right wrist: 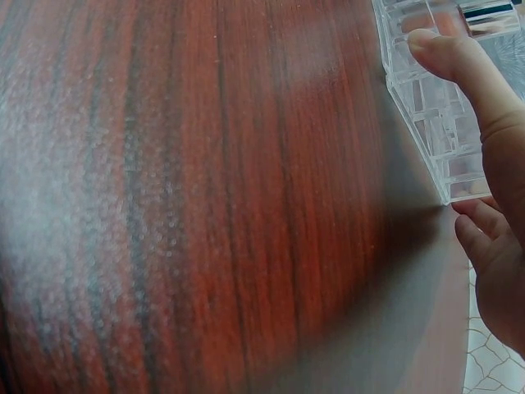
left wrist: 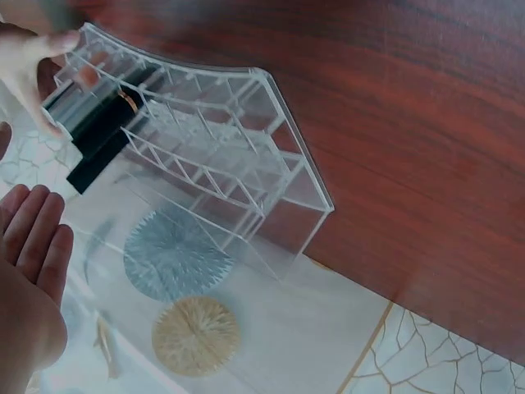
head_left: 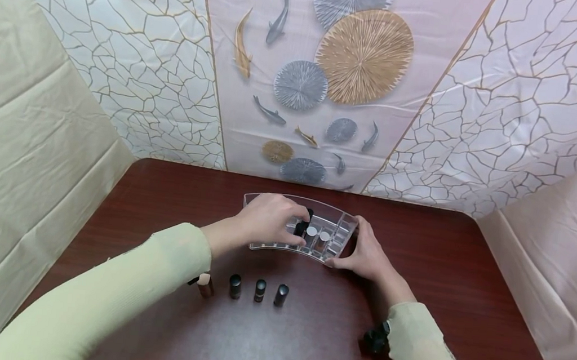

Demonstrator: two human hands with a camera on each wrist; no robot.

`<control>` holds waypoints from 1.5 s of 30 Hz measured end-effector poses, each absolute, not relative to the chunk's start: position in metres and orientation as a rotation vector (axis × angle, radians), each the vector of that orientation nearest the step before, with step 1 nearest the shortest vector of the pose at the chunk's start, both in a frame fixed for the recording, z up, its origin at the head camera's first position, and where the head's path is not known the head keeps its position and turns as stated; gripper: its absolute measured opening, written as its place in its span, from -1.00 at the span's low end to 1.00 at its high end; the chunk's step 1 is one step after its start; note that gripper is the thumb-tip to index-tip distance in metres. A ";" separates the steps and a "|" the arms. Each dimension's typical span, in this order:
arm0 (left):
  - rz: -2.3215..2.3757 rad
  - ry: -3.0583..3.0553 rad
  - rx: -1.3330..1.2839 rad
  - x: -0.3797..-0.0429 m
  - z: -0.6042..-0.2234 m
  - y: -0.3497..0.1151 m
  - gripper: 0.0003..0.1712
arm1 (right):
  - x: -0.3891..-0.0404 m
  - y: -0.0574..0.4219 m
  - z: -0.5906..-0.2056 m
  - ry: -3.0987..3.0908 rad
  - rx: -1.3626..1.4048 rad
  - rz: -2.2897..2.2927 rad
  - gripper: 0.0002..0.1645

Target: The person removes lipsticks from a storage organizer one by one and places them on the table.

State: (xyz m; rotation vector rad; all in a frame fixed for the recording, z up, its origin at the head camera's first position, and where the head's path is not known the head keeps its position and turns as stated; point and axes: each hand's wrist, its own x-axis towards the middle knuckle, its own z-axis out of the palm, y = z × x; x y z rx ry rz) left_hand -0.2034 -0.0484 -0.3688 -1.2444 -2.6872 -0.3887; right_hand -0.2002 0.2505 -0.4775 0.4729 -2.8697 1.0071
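Observation:
A clear acrylic organizer (head_left: 341,236) with many small compartments sits toward the back of the table. Over its middle is my left hand (head_left: 270,218), thumb and fingers spread around a black lipstick tube (head_left: 303,228) standing in a compartment. In the left wrist view, the fingers (left wrist: 33,234) are apart from the black tubes (left wrist: 98,160). Two tubes with pale round tops (head_left: 324,236) stand just right of the black one. My right hand (head_left: 366,254) grips the organizer's right end, thumb (right wrist: 447,53) on the front edge and fingers behind.
Nearer me on the dark red wooden table (head_left: 317,329) stand several dark tubes, among them a left one (head_left: 235,286), a middle one (head_left: 259,291) and a right one (head_left: 281,295). A brown tube with a beige top (head_left: 204,284) is by the left sleeve. Patterned cloth (head_left: 296,141) hangs behind.

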 end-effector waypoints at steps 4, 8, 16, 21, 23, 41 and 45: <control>-0.401 -2.679 -1.242 -0.213 -0.368 -0.047 -0.52 | -0.200 0.250 -0.478 -2.873 0.464 1.009 0.48; -0.396 -2.687 -1.227 -0.221 -0.367 -0.043 -0.52 | -0.199 0.250 -0.478 -2.880 0.451 1.005 0.51; -0.355 -2.764 -1.197 -0.234 -0.364 -0.035 -0.51 | -0.198 0.251 -0.476 -2.869 0.456 1.001 0.49; -0.367 -2.777 -1.188 -0.240 -0.364 -0.037 -0.49 | -0.197 0.250 -0.475 -2.858 0.473 1.006 0.50; -0.365 -2.780 -1.182 -0.243 -0.365 -0.037 -0.48 | -0.197 0.249 -0.475 -2.864 0.466 1.005 0.50; -0.339 -2.887 -1.149 -0.253 -0.371 -0.036 -0.46 | -0.198 0.250 -0.476 -2.890 0.437 1.006 0.53; -0.330 -2.898 -1.150 -0.255 -0.373 -0.036 -0.46 | -0.198 0.250 -0.475 -2.889 0.438 1.010 0.54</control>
